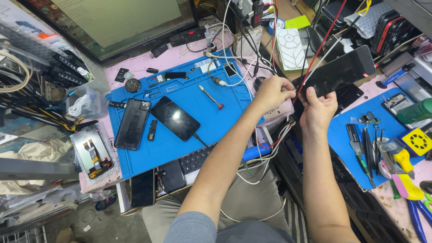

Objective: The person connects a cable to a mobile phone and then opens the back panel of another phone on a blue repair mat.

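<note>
We see both hands raised over the cluttered surface (pixel 135 67): left hand (pixel 271 92) and right hand (pixel 317 110) each keep a pinching grip on one black phone screen (pixel 339 72) (tilted). Two phones (pixel 153 120) lie on the blue mat (pixel 207 117).

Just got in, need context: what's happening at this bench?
A person holds a large black screen panel up over the cluttered bench, the left hand and the right hand both gripping its lower-left end. On the blue work mat lie a black phone, an opened phone back and a small screwdriver, untouched.
</note>
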